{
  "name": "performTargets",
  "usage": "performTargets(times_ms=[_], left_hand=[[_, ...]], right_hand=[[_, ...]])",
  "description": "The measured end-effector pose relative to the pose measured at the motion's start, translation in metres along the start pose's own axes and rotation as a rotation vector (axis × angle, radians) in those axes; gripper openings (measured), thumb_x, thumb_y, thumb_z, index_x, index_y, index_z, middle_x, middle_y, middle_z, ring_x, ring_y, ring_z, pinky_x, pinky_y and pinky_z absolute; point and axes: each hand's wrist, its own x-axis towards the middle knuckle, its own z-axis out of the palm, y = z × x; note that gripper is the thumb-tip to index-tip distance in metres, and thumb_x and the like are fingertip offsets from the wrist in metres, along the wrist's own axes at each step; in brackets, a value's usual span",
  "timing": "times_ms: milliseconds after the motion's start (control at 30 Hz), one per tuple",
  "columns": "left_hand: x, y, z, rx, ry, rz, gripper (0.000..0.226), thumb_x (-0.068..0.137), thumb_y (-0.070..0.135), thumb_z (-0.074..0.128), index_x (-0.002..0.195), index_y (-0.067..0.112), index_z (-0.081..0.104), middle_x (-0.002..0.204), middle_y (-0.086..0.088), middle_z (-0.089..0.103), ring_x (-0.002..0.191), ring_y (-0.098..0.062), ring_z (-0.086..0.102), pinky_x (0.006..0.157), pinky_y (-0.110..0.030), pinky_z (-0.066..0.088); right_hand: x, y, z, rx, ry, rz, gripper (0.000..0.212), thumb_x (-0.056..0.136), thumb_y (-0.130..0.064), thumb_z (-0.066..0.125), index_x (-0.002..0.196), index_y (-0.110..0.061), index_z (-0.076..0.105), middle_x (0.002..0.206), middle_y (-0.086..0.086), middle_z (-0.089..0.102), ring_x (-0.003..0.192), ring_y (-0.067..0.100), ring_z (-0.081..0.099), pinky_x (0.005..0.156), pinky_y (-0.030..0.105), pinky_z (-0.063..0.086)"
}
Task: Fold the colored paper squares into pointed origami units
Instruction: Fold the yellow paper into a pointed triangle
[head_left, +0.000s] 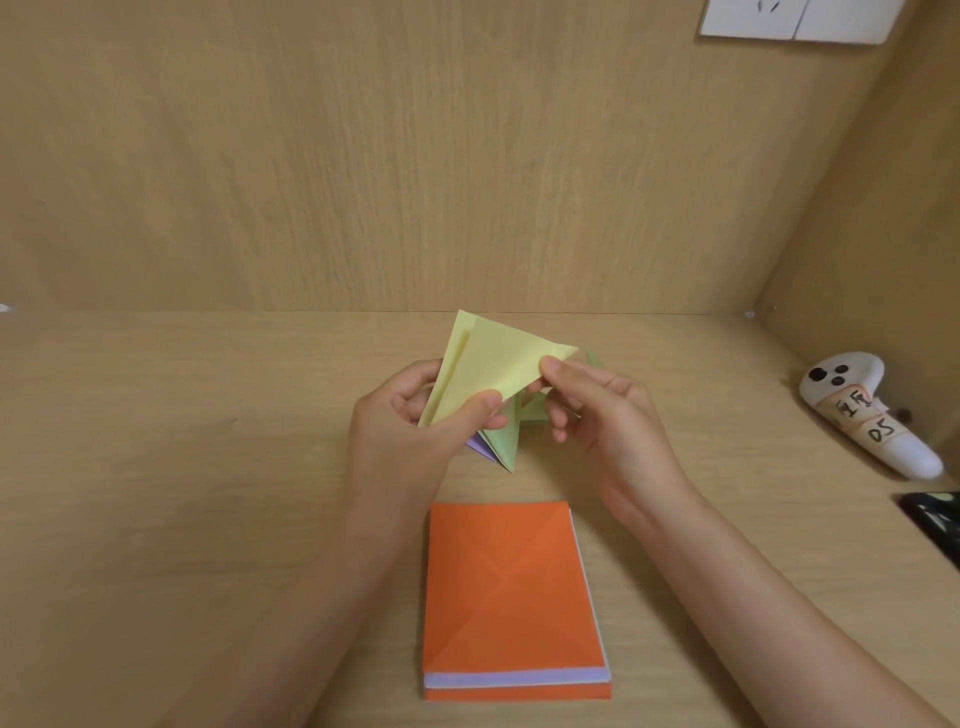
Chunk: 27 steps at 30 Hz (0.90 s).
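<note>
A pale yellow paper (493, 366), folded into a pointed triangular shape, is held up above the desk. My left hand (410, 431) pinches its lower left edge between thumb and fingers. My right hand (602, 410) pinches its right corner. Under the hands lie finished pointed units, a light green one (506, 441) and a purple one (478, 447), partly hidden. A stack of paper squares (511, 597) lies nearer to me, with a creased orange sheet on top and lilac and white edges showing below it.
The wooden desk (208, 467) is closed in by a wooden back panel and a right side wall. A white handheld controller (867, 415) with a labelled strip lies at the right. A black object (935, 525) sits at the right edge. A white wall socket (795, 18) is above.
</note>
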Motion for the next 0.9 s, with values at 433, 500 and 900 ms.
performTargets(times_ms=[433,500,900], left_hand=[[-0.001,0.000,0.001,-0.020,0.015,-0.004,0.023,0.075,0.006,0.076,0.095,0.013,0.068,0.077,0.001,0.075,0.071,-0.011,0.073,0.063,-0.013,0.050],[-0.002,0.000,0.002,-0.023,0.009,-0.009,0.023,0.075,0.005,0.076,0.096,0.013,0.067,0.077,0.000,0.075,0.071,-0.011,0.072,0.062,-0.012,0.050],[0.001,-0.001,-0.003,-0.065,0.005,-0.064,0.027,0.077,0.007,0.075,0.102,0.013,0.067,0.078,-0.001,0.076,0.075,-0.012,0.073,0.070,-0.020,0.055]], right_hand=[[0.001,0.001,-0.002,0.104,0.044,-0.088,0.018,0.091,-0.008,0.052,0.083,0.003,0.064,0.070,0.006,0.057,0.056,0.018,0.043,0.050,0.027,0.031],[0.003,0.002,-0.001,0.125,0.068,-0.090,0.018,0.091,-0.006,0.050,0.081,0.003,0.063,0.063,0.001,0.056,0.055,0.018,0.044,0.048,0.025,0.032],[-0.004,0.012,0.008,-0.043,-0.095,-0.026,0.029,0.080,-0.034,0.069,0.077,-0.005,0.069,0.071,0.009,0.061,0.057,0.016,0.046,0.049,0.024,0.038]])
